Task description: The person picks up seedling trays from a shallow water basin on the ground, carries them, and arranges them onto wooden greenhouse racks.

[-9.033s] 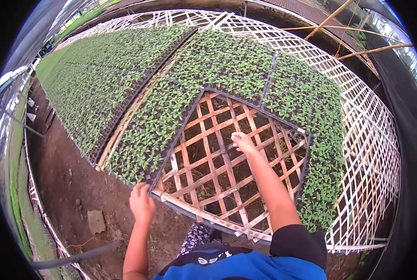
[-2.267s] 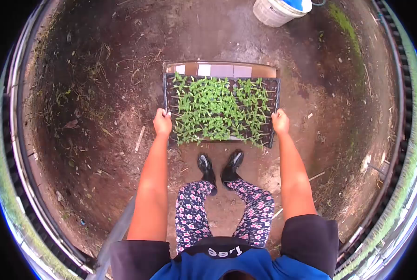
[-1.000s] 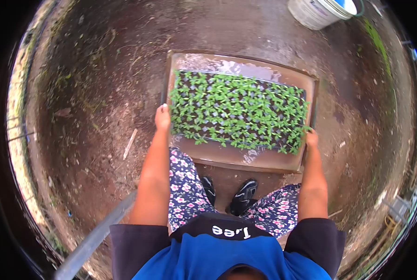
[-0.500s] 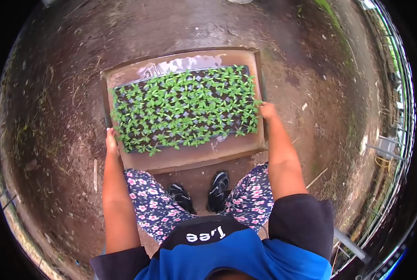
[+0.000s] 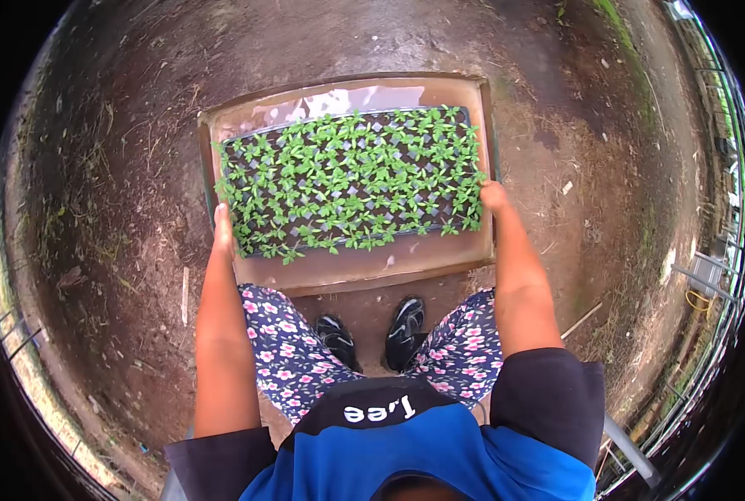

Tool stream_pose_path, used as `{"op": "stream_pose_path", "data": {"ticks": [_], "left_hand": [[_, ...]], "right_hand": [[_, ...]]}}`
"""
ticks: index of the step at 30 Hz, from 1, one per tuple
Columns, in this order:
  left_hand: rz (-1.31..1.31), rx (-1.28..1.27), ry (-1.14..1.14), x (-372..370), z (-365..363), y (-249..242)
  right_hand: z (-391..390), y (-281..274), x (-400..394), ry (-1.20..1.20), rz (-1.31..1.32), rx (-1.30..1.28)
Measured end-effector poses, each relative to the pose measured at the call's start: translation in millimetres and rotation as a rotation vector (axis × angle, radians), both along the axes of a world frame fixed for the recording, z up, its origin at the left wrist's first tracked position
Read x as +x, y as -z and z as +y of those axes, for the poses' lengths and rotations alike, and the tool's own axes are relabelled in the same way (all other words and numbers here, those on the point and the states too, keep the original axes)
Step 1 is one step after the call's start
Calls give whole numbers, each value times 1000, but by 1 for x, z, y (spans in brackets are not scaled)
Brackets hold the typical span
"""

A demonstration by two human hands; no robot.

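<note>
A black seedling tray [image 5: 339, 243], full of small green seedlings [image 5: 351, 179], sits in a shallow brown basin [image 5: 364, 284] holding muddy water. My left hand [image 5: 223, 230] is at the tray's left end, thumb along its edge and the other fingers hidden below. On the opposite short end, my right hand [image 5: 494, 197] is closed at the tray's edge, its fingertips out of sight under leaves. The tray lies roughly level, slightly turned relative to the basin.
Bare, damp soil [image 5: 138, 209] with bits of straw surrounds the basin. My black shoes [image 5: 406, 330] stand close to its near side. A metal frame [image 5: 706, 275] with a yellow loop runs along the right edge.
The view has shifted, so basin and tray appear a little farther right and up. Both hands sit slightly closer in against the tray's ends. The tray keeps its place in the basin.
</note>
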State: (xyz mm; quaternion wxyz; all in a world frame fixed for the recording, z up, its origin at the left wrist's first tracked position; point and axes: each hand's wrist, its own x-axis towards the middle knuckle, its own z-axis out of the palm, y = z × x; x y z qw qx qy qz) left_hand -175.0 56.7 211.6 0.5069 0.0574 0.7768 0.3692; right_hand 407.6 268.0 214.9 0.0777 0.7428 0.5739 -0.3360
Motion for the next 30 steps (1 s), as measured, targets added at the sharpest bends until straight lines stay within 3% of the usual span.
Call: {"op": "stream_pose_path", "data": {"ticks": [7,11,21,25,28,30], "left_hand": [[57,-20,-19,1,4,-4],[44,-20,-16,-7,-3,6],[76,53,-56,-8,-3,13],[62,69,-36,-2,-3,8],[15,-66,-155,-3,5,-15],[-10,-123,-199,-6,13,-43]], "right_hand": [[3,-29,-17,-27,-100,-60],[5,-32,-17,-239,-154,-95],[10,-24,-14,-224,-186,-159],[6,-9,-9,42,70,44],[16,33,23,226,292,104],[27,-18,-3,391,326,-97]]}}
